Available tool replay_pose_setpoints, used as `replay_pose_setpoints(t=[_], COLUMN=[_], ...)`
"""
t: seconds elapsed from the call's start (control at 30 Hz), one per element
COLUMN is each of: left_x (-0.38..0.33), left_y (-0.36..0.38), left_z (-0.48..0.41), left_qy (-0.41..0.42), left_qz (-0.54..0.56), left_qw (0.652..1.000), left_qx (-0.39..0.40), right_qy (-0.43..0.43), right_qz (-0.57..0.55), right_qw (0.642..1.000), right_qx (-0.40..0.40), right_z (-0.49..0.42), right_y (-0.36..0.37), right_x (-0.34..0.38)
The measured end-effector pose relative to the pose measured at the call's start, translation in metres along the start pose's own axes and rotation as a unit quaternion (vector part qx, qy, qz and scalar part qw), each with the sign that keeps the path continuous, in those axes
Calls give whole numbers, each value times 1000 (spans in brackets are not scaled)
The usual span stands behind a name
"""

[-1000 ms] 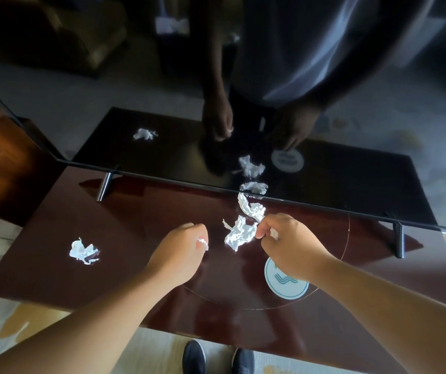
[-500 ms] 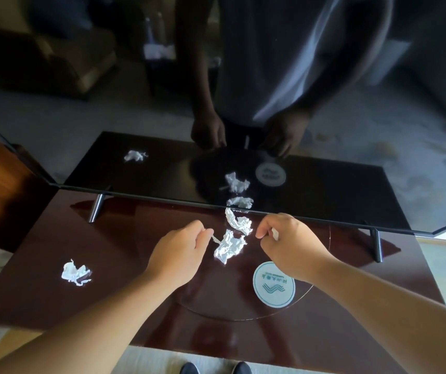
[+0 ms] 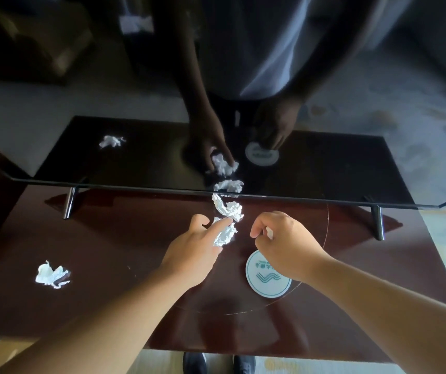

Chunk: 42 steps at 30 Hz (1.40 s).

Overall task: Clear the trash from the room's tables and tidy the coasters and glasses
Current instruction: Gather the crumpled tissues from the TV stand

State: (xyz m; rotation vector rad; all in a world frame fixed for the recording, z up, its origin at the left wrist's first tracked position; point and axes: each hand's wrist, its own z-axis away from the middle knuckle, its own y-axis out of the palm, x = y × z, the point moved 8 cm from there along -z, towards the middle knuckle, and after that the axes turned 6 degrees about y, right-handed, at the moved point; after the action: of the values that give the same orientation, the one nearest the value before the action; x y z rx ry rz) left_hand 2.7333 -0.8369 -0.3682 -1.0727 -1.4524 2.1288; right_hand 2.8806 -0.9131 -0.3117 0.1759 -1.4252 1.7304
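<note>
Two crumpled white paper scraps lie mid-table, one (image 3: 228,207) by the TV's lower edge and one (image 3: 226,234) just in front of it. My left hand (image 3: 195,247) pinches the nearer scrap between thumb and forefinger. My right hand (image 3: 284,241) hovers to the right, its curled fingers holding a small white paper bit (image 3: 269,233). A third crumpled scrap (image 3: 51,275) lies at the table's left. A round white coaster (image 3: 266,276) with a teal logo lies under my right wrist.
A dark flat TV screen (image 3: 324,168) stands on two metal legs (image 3: 68,202) across the back of the glossy dark-wood table (image 3: 108,306), mirroring the hands, scraps and a person's torso. My shoes (image 3: 195,364) show below the table's front edge.
My left hand has moved forward from beside the nearer scrap and taken hold of it. My right hand stayed in place, holding its small paper bit. The camera has tilted down slightly.
</note>
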Motion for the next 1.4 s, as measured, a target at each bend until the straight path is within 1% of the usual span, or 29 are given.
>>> replay_pose_setpoints(t=[0.13, 0.3, 0.43, 0.57, 0.7, 0.8, 0.87, 0.97, 1.1, 1.2, 1.3, 1.4], left_x=[0, 4, 8, 14, 14, 17, 18, 12, 7, 12, 16, 13], left_y=[10, 7, 4, -9, -30, -44, -53, -71, -87, -84, -76, -69], left_z=[-4, -5, -3, 6, 14, 21, 27, 35, 41, 40, 35, 30], left_qy=[-13, -40, -50, -64, -39, -39, -48, -30, -6, -16, -39, -26], left_qz=[-27, -40, 14, 63, 65, 81, 102, 134, 119, 111, 132, 151], left_qw=[999, 998, 998, 996, 996, 994, 991, 985, 982, 984, 984, 982], left_qx=[22, 24, 27, 1, -39, -59, -71, -109, -149, -140, -113, -109], right_qy=[9, 15, 14, 3, -8, -23, -30, -37, -39, -39, -40, -35], right_qz=[2, 1, -7, 0, 3, 5, -2, -1, 1, 2, 7, 23], right_qw=[1000, 1000, 1000, 1000, 1000, 1000, 999, 999, 999, 999, 999, 999], right_qx=[5, 11, 14, 15, 15, 17, 12, 3, 2, 3, 0, 4], right_z=[-3, -7, -8, -8, -7, -7, -8, -9, -11, -13, -17, -23], right_y=[4, 5, 8, 8, 6, 3, 0, -3, -2, -2, 1, 7], right_x=[-8, -11, -9, -3, 5, 13, 18, 26, 34, 35, 35, 31])
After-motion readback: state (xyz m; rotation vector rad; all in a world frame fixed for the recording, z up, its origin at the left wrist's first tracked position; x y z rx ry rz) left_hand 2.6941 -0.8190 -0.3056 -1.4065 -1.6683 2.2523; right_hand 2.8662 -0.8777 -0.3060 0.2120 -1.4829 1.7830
